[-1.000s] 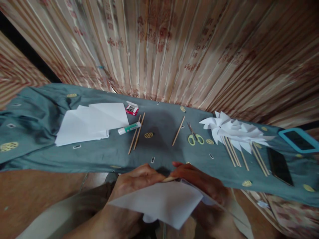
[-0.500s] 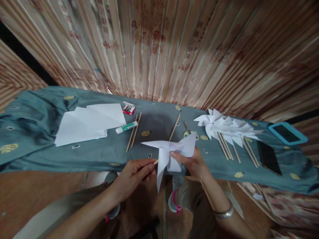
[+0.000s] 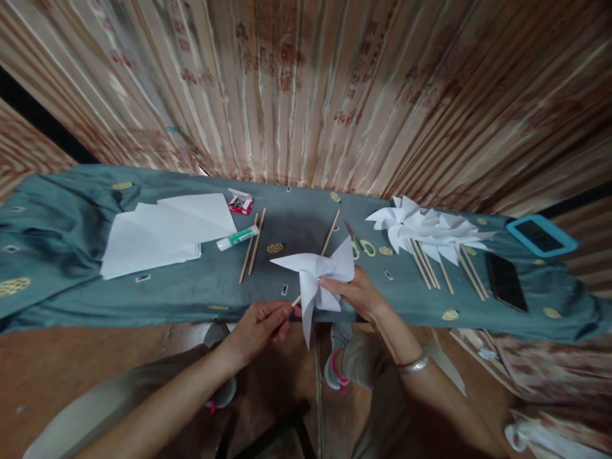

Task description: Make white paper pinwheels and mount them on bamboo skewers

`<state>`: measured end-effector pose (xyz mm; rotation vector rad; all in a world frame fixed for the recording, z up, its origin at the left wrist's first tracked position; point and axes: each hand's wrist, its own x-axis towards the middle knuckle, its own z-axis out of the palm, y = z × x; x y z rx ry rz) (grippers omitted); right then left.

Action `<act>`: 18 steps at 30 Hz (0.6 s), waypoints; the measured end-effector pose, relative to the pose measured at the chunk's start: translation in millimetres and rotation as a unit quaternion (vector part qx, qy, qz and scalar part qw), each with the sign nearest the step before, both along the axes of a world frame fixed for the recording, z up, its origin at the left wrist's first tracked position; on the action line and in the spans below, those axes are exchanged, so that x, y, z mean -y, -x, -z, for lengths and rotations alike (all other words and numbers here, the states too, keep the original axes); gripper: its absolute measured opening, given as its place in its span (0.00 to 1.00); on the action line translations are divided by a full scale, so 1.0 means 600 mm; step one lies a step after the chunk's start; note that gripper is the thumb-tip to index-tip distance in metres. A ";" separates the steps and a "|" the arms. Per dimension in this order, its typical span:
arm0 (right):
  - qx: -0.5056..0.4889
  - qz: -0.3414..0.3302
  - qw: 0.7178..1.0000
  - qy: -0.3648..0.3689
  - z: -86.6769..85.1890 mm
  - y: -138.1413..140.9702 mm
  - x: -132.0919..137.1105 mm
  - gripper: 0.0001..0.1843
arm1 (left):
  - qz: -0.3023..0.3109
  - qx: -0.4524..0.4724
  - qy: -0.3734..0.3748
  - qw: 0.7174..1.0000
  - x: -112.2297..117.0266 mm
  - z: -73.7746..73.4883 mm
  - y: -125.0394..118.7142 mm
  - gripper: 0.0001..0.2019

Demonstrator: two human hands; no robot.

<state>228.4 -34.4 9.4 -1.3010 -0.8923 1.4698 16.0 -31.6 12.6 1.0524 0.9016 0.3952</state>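
A white paper pinwheel (image 3: 310,280) is held over the front edge of the cloth-covered table. My left hand (image 3: 262,328) is closed around its thin wooden stick (image 3: 296,301), just below the blades. On the other side, my right hand (image 3: 358,292) pinches the pinwheel, its thumb at the centre near a small pin head. The right fingers are mostly hidden behind the paper. Beyond the pinwheel lies a loose wooden stick (image 3: 331,231), its lower end covered by a blade. Scissors (image 3: 361,245) with yellow-green handles rest just right of that stick.
On the left lie a stack of white paper (image 3: 162,233), a glue stick (image 3: 238,238), a small red box (image 3: 240,203) and two wooden sticks (image 3: 257,242). To the right are several finished pinwheels (image 3: 425,231), a black phone (image 3: 505,280) and a blue-framed tablet (image 3: 542,235). A curtain (image 3: 287,95) hangs behind.
The pinwheel and my right hand have shifted slightly up and left, and the blades have turned a little. The scissors show more fully. The whole view has shifted slightly.
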 end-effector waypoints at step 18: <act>0.002 0.013 1.000 -0.016 0.027 -0.004 -0.003 0.16 | 0.020 -0.006 -0.064 0.998 0.002 0.031 -0.004 0.25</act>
